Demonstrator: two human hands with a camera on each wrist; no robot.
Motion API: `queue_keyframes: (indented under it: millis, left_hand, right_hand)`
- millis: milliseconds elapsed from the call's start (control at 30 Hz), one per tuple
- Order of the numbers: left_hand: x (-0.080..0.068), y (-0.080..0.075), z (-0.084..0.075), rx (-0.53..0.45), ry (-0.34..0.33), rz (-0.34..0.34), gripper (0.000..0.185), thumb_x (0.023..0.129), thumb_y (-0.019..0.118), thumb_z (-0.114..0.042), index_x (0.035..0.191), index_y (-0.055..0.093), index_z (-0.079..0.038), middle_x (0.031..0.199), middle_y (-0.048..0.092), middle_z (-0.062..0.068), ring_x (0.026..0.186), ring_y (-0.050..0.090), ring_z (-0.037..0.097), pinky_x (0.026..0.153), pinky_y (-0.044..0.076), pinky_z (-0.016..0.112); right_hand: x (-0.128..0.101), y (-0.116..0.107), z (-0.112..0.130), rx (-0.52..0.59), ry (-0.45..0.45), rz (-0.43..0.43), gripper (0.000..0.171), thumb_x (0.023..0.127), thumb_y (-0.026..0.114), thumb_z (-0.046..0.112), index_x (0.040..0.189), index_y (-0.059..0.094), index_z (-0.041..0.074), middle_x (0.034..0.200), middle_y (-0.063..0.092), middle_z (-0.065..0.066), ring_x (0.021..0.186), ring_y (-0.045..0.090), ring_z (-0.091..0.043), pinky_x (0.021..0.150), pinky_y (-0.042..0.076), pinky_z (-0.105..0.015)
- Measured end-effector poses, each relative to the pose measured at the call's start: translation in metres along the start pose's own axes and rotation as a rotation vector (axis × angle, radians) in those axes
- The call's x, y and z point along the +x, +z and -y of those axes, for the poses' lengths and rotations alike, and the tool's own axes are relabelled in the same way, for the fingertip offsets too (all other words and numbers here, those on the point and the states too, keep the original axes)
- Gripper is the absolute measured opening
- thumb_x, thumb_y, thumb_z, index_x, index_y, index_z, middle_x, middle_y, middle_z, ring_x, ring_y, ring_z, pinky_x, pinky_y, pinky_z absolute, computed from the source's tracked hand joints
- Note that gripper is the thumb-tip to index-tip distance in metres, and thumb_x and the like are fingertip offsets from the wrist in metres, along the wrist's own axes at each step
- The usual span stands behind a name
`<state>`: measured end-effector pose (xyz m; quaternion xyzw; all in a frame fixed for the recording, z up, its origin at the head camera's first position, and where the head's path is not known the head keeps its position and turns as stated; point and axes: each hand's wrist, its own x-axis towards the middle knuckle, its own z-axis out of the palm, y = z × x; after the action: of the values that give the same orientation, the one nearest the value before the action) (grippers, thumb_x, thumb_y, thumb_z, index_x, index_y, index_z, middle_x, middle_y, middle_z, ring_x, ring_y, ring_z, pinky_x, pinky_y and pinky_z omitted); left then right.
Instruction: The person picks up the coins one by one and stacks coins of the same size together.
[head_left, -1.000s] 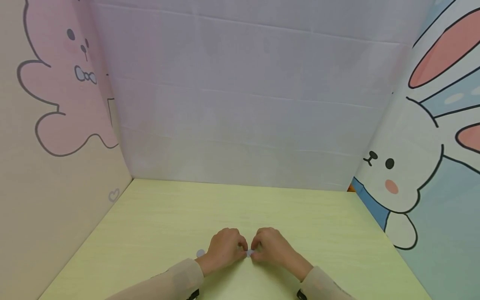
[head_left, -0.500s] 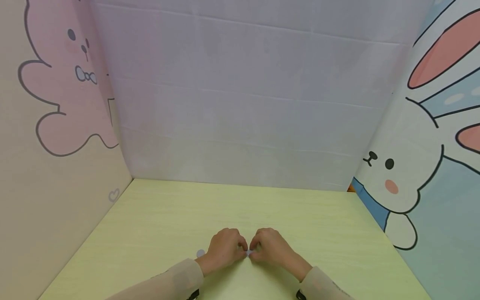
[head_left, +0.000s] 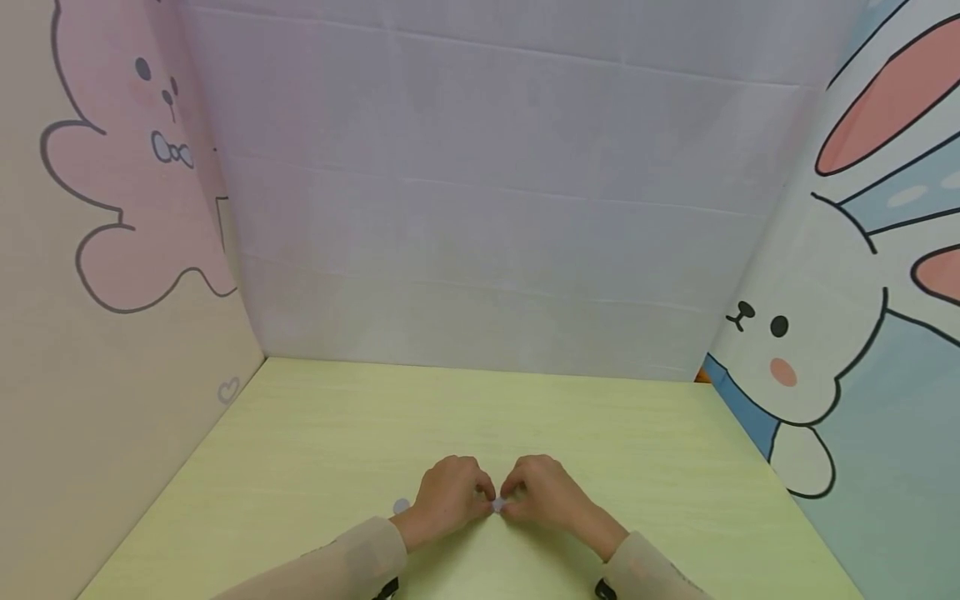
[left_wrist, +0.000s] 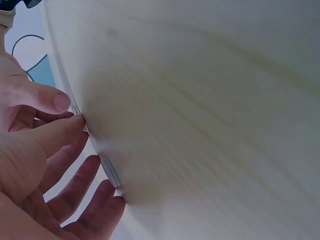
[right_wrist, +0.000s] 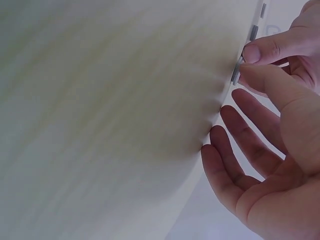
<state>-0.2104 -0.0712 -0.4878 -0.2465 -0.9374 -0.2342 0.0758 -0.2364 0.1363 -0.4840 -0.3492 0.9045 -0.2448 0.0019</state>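
Tabletop (head_left: 315, 433): small, seemingly grey disc (head_left: 497, 505).

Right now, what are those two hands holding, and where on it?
A small grey disc on the table, pinched at its rim between thumb and forefinger of the left hand and the right hand. What it is cannot be told.

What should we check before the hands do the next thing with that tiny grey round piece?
1. Both hands at the small grey disc: ok, the left hand and right hand meet at it.
2. Right hand pinching the disc: ok, thumb and forefinger close on its edge in the right wrist view.
3. Left hand's grip: cannot tell, its fingertips are at the spot but the disc is barely visible.
4. Second grey disc: ok, flat on the table, left of the left hand, untouched.
5. Whether the pinched disc is one piece or two: cannot tell.
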Motion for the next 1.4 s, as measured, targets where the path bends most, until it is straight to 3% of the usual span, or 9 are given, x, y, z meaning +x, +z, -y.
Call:
queue_keyframes:
  millis: [400,767,1400]
  left_hand:
    - [-0.0001,0.0011,0.0030,-0.019,-0.001,0.004,0.010,0.080,0.095,-0.021,0.083,0.086,-0.022,0.082,0.069,-0.009,0.074,0.058,0.006,0.062,0.049,0.023]
    - [-0.0008,0.0007,0.0024,-0.049,0.005,-0.008,0.011,0.079,0.095,-0.019,0.081,0.085,-0.020,0.080,0.069,-0.009,0.073,0.056,0.005,0.062,0.047,0.023]
    - [0.0016,0.0029,0.0055,-0.035,0.010,0.000,0.010,0.080,0.094,-0.020,0.082,0.085,-0.022,0.080,0.067,-0.010,0.073,0.056,0.004,0.064,0.049,0.024]
  right_hand:
    - [-0.0036,0.0007,-0.0043,0.002,-0.022,-0.008,0.010,0.080,0.091,0.008,0.087,0.085,0.011,0.088,0.074,0.004,0.081,0.062,-0.006,0.072,0.051,-0.022]
    - [-0.0028,0.0026,-0.0051,0.012,-0.014,-0.004,0.006,0.086,0.090,0.017,0.086,0.085,0.014,0.089,0.074,0.006,0.084,0.064,-0.008,0.074,0.052,-0.024]
    - [-0.0027,0.0020,-0.0044,0.007,-0.035,-0.025,0.006,0.086,0.091,0.018,0.086,0.085,0.016,0.088,0.074,0.005,0.083,0.065,-0.011,0.074,0.053,-0.025]
